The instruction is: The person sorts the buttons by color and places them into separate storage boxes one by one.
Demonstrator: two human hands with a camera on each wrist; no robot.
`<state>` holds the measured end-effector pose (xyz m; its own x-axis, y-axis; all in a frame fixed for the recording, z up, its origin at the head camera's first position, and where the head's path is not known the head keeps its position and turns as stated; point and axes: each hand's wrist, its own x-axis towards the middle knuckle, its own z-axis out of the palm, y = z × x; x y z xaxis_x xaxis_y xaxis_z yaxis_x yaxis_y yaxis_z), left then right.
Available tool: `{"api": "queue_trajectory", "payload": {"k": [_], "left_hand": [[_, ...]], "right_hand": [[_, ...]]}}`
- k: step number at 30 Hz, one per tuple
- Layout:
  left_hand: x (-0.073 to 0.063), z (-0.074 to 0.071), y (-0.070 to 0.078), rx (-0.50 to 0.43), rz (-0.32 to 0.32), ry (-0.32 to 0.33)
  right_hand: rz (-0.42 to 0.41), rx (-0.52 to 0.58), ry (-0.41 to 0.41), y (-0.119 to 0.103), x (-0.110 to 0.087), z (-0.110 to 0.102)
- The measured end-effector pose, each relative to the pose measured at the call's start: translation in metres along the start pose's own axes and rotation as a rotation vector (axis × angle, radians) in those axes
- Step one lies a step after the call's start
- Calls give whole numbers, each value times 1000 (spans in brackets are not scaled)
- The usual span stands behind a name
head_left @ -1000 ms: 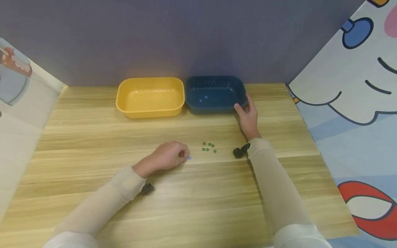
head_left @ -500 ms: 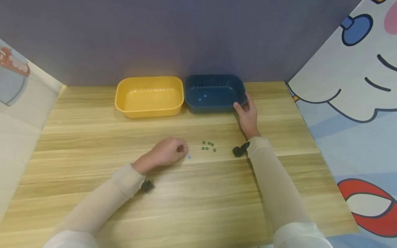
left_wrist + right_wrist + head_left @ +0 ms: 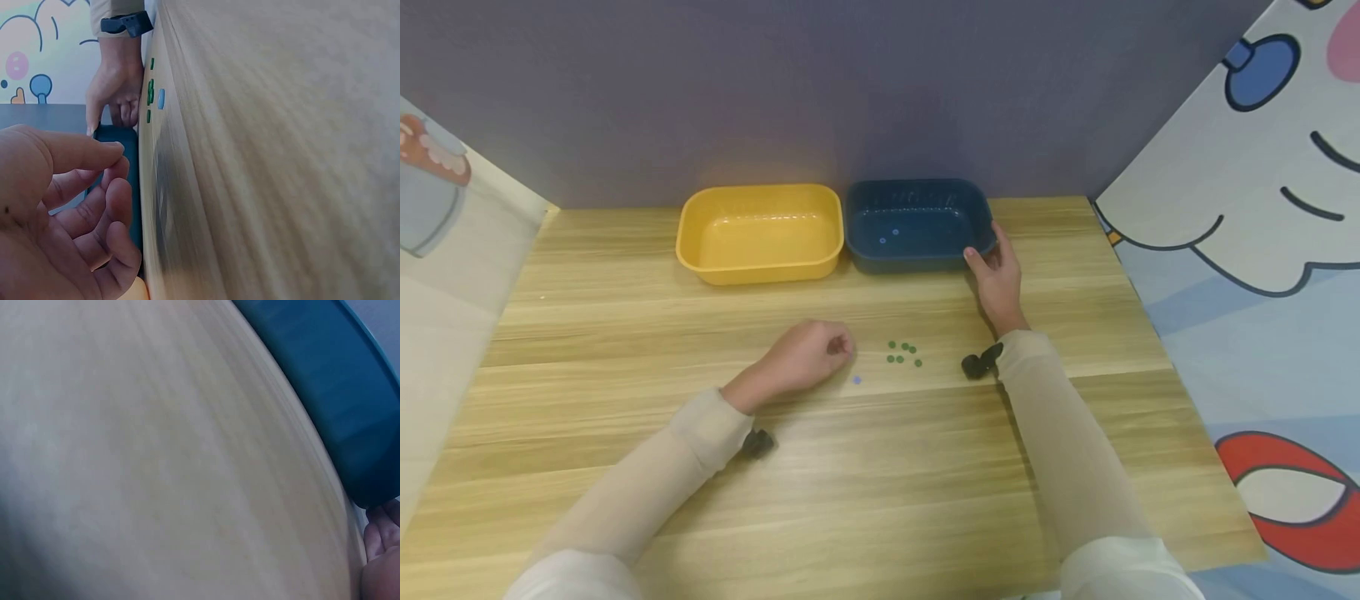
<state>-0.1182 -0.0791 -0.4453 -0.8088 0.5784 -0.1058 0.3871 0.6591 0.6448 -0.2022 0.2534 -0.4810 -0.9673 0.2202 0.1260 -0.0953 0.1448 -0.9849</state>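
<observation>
My left hand [image 3: 808, 354] hovers low over the table left of several small green discs [image 3: 900, 359], its fingers curled. In the left wrist view the tips of thumb and index finger [image 3: 112, 150] meet, and nothing shows between them. A small light-blue disc [image 3: 857, 380] lies on the table just below and right of that hand. My right hand [image 3: 998, 287] grips the near right corner of a dark blue plastic tub [image 3: 902, 265], thumb over the rim and fingers along the outer side. Two small blue ring-like discs [image 3: 889, 237] lie inside this tub.
A yellow plastic tub [image 3: 760, 275] stands left of the dark blue one, both along the grey back wall [image 3: 760, 92]. Printed panels [image 3: 1262, 200] border the wooden table [image 3: 880, 500] on the right and left sides.
My left hand has risen a little and shifted away from the light-blue disc, which stays on the table and shows more fully. My right hand keeps its grip on the tub.
</observation>
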Motion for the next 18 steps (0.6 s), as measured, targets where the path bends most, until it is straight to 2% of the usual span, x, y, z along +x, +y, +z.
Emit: {"api": "queue_trajectory", "payload": {"k": [3,8,15,18], "left_hand": [[1,0,0,3,-1,10],[3,-2,2,-4,10,24],[7,-4,2,-6,10,35],[9,-6,3,-10,17,44]], "right_hand": [[-11,-18,14,12,4,0],[-17,-23,21,15,5,1],[6,-22,-4,12,5,-1],[22,-17,-15,1,1,-1]]}}
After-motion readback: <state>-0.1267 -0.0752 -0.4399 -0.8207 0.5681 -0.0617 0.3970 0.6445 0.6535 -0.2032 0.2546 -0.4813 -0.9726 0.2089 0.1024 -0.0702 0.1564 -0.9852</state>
